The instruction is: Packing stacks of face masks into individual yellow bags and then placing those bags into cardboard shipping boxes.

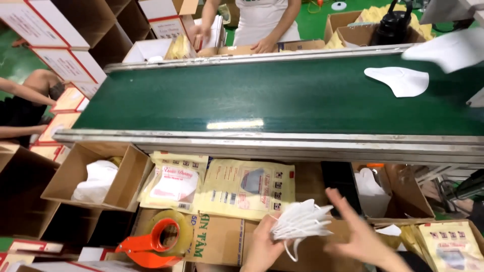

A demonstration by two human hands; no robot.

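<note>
My left hand grips a fanned stack of white face masks low in the view, in front of the conveyor. My right hand is beside the stack with fingers spread, touching its right edge. Yellow printed pouches lie flat on cardboard just left of the hands; one of them shows a white mask through its window. A single white mask lies on the green conveyor belt at the far right.
An orange tape dispenser with a clear tape roll sits at lower left. An open carton holds white material. Another carton stands right. A person across the belt handles boxes; another person's arm reaches in at left.
</note>
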